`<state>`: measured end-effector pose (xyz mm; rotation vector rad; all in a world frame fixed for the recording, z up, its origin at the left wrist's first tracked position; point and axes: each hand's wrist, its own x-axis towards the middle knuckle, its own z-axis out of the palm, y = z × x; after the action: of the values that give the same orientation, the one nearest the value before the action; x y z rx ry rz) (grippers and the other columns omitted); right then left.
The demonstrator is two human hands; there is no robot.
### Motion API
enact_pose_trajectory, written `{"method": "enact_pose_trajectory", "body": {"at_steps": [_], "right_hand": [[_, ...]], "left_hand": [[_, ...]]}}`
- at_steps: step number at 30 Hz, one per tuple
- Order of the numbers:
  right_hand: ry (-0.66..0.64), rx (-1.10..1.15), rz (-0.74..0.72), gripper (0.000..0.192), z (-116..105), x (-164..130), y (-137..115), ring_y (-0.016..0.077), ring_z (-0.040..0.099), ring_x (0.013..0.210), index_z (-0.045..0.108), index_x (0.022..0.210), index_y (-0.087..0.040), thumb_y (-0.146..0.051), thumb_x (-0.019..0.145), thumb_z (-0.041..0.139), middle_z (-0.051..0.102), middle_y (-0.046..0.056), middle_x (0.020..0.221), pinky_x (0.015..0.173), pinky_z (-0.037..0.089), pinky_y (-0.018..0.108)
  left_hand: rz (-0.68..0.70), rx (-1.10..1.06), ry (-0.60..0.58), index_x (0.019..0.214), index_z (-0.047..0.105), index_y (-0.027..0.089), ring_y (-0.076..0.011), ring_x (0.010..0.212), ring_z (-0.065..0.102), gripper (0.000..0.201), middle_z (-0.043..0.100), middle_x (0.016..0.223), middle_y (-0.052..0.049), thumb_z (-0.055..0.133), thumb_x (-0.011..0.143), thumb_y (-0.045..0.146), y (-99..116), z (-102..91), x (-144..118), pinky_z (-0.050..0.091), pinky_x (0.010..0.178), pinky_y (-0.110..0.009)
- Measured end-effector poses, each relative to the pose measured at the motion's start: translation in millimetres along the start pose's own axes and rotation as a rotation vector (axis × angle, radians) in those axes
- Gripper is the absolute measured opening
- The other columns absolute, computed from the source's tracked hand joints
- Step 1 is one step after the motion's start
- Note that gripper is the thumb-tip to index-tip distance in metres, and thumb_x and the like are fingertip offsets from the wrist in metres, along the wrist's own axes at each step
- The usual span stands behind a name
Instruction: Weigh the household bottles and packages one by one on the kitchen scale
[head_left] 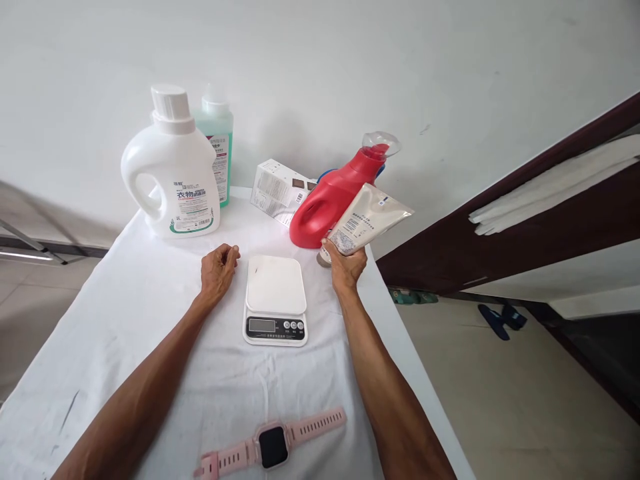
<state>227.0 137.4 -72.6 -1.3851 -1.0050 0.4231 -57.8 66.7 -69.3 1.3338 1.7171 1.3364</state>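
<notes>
My right hand [349,268] is wrapped round the lower part of a cream-coloured squeeze tube [367,219], near its round cap. The tube leans to the right, printed side showing, in front of a red bottle [320,208] with a clear cap. My left hand [218,272] rests on the white cloth with its fingers curled in and nothing visible in them. Between my hands sits a white kitchen scale [276,287], its platform bare apart from a small dark mark and its display blank.
A white detergent jug [175,167] and a green liquid bottle [223,157] stand at the back left. A white printed box [277,190] lies beside the red bottle. Nearest me is a pink-strapped watch [273,445]. The table's right edge drops to a floor with blue slippers [495,321].
</notes>
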Motion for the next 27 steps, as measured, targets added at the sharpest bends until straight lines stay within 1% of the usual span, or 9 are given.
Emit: {"method": "enact_pose_trajectory", "body": {"at_steps": [4,8,11,14,17,20,23,25,27], "right_hand": [[0.007,0.000,-0.001,0.059,2,2,-1,0.0291,0.074,0.103,0.066,0.106,-0.018,-0.050,0.062,0.091,0.078,0.010,0.110,0.096,0.060,0.047],[-0.063,0.008,0.040,0.068,-5,-4,-3,0.0271,0.071,0.105,0.054,0.111,-0.023,-0.053,0.062,0.090,0.073,0.007,0.113,0.096,0.059,0.046],[-0.099,0.016,0.088,0.071,-12,-21,-4,0.0273,0.069,0.109,0.047,0.110,-0.026,-0.054,0.061,0.090,0.067,0.008,0.118,0.098,0.059,0.047],[-0.015,-0.010,0.123,0.070,-19,-46,-1,0.0290,0.065,0.121,0.045,0.114,-0.027,-0.058,0.068,0.087,0.060,0.013,0.132,0.104,0.057,0.048],[-0.010,-0.065,0.169,0.057,-23,-65,2,0.0294,0.067,0.115,0.046,0.111,-0.027,-0.064,0.079,0.074,0.063,0.012,0.123,0.099,0.058,0.048],[-0.020,-0.089,0.179,0.044,-23,-71,4,0.0271,0.070,0.097,0.050,0.107,-0.027,-0.061,0.084,0.067,0.067,0.007,0.104,0.094,0.058,0.048],[-0.016,-0.070,0.197,0.037,-22,-69,5,0.0243,0.069,0.083,0.053,0.104,-0.026,-0.057,0.087,0.065,0.068,0.003,0.092,0.088,0.057,0.045],[-0.022,-0.060,0.199,0.036,-22,-67,5,0.0235,0.069,0.081,0.054,0.104,-0.025,-0.056,0.088,0.065,0.069,0.004,0.090,0.084,0.057,0.042],[-0.040,-0.057,0.193,0.037,-22,-66,5,0.0232,0.069,0.081,0.055,0.105,-0.025,-0.056,0.088,0.064,0.070,0.005,0.092,0.081,0.057,0.040]], "left_hand": [[0.008,-0.005,-0.008,0.069,0.064,0.023,-0.0164,0.053,0.056,0.039,0.063,0.061,-0.001,0.054,0.096,0.050,-2,0.6,0,0.045,0.061,-0.030],[0.021,-0.004,0.005,0.070,0.064,0.023,-0.0175,0.056,0.057,0.038,0.062,0.060,-0.001,0.055,0.096,0.049,-4,1.4,2,0.044,0.061,-0.029],[0.000,-0.033,0.008,0.070,0.063,0.024,-0.0172,0.055,0.056,0.034,0.060,0.059,0.000,0.055,0.095,0.045,-6,2.2,2,0.043,0.058,-0.028],[-0.008,-0.052,-0.001,0.071,0.061,0.023,-0.0163,0.057,0.056,0.036,0.059,0.061,0.001,0.053,0.098,0.045,-6,3.3,-2,0.044,0.059,-0.028],[0.071,-0.020,0.066,0.077,0.059,0.023,-0.0159,0.062,0.057,0.035,0.060,0.067,0.000,0.050,0.102,0.046,1,1.4,-8,0.046,0.063,-0.028],[0.293,0.053,0.229,0.095,0.063,0.022,-0.0181,0.077,0.062,0.026,0.067,0.087,-0.005,0.053,0.103,0.045,19,-13.7,-8,0.050,0.072,-0.031],[0.467,0.121,0.563,0.124,0.060,0.019,-0.0247,0.107,0.063,0.040,0.066,0.124,-0.015,0.066,0.097,0.048,39,-49.9,9,0.053,0.093,-0.039],[0.453,0.153,0.816,0.137,0.053,0.019,-0.0294,0.128,0.055,0.058,0.055,0.143,-0.019,0.072,0.094,0.053,47,-80.9,28,0.048,0.109,-0.045],[0.355,0.139,0.898,0.144,0.047,0.021,-0.0300,0.135,0.050,0.068,0.048,0.151,-0.019,0.071,0.093,0.060,48,-108.8,51,0.044,0.114,-0.047]]}}
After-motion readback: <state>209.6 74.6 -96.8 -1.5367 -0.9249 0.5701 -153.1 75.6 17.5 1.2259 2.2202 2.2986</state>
